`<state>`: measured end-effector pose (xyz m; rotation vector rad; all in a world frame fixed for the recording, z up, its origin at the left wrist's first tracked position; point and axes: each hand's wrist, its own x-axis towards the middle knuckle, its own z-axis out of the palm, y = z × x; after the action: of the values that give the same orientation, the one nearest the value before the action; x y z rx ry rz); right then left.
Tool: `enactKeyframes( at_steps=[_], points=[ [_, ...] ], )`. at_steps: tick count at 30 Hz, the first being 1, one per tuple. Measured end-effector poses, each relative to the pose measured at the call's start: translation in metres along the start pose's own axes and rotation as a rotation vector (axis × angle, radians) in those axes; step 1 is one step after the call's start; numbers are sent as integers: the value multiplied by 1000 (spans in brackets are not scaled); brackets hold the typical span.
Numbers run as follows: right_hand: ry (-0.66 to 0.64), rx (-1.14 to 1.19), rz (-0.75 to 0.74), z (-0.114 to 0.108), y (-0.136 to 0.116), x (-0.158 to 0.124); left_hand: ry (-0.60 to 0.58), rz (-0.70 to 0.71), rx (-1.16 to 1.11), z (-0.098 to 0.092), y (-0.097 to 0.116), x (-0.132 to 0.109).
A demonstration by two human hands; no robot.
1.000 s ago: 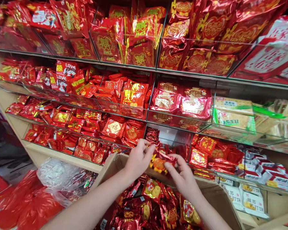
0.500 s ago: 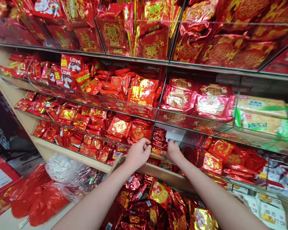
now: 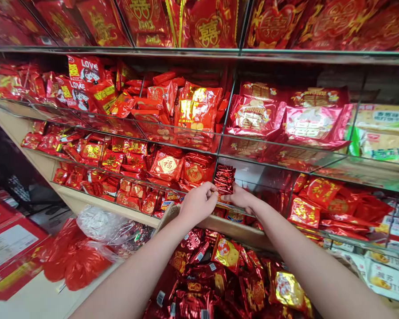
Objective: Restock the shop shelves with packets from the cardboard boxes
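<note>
In a bin of the lower shelf stands a stack of small red foil snack packets [image 3: 224, 178], their edges facing me. My left hand [image 3: 199, 201] is at the stack's front left corner, fingers curled in and thumb against the index finger; what lies in them, if anything, is hidden. On the other side my right hand [image 3: 242, 198] presses its fingers to the stack's lower right side. Both wrists pass over a cardboard box [image 3: 242, 228] of loose red biscuit packets [image 3: 226, 252] below the shelf.
Clear plastic dividers and a front lip [image 3: 262, 153] run along the shelves. Pink packets [image 3: 314, 122] lie above right, red square packets [image 3: 168, 165] left of my hands. Red plastic bags [image 3: 81, 263] and a red carton [image 3: 13, 243] are at lower left.
The view has shifted, so the shelves sit higher. My right hand has flattened lower along the stack's side, and my left hand stays at its front left corner.
</note>
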<state>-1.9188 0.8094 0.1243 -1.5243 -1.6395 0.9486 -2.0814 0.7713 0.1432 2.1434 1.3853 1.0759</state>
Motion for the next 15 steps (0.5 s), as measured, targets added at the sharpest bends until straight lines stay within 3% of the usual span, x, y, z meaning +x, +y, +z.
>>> enactKeyframes(
  at_steps=[3,6,8,9,11,13,15],
  points=[
    [-12,103,-2,-4,-5,-1,16,11,-4,0,0,-1],
    [314,-33,-6,-8,-13,-10,10,14,-52,2,-3,-3],
    [524,-159,-148,-11,-22,-31,13,20,-107,4,-5,-5],
    [567,-206,-271,-11,-26,-46,27,20,-137,5,-6,-6],
    [488,-271,-534,-8,-30,-83,62,17,-195,7,-8,-6],
    [162,-389,-673,0,-22,-117,80,20,-227,7,-7,-7],
    [-109,-544,-554,11,-1,-138,68,32,-224,6,-6,-8]
  ],
)
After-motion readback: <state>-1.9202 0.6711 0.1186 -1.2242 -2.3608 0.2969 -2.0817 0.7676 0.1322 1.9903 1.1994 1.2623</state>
